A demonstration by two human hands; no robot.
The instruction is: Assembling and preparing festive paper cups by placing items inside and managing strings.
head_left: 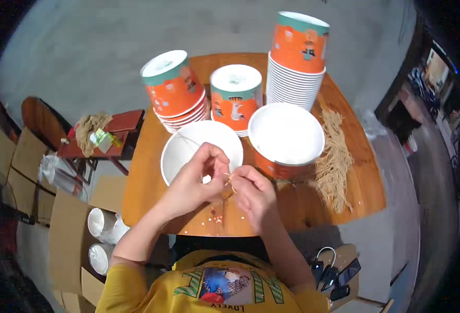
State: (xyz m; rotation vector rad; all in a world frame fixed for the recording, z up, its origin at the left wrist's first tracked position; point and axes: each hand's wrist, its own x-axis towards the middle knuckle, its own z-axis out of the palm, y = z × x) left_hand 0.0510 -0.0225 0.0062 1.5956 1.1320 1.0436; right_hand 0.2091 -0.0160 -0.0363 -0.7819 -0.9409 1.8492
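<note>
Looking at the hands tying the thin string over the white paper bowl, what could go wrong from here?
1. The left hand and right hand pinch a thin tan string above the open white paper bowl; it might slip or snap.
2. The tall stack of upside-down orange paper bowls stands close behind; a bumped round wooden table could topple it.
3. The loose bundle of tan strings lies near the table's edge and may slide off.

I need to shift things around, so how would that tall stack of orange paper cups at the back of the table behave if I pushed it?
The tall stack of cups is probably light, being thin nested paper. It rises higher than its base is wide, so a push near the top would likely tip it. Pushed low, it may slide across the smooth wooden table.
</note>
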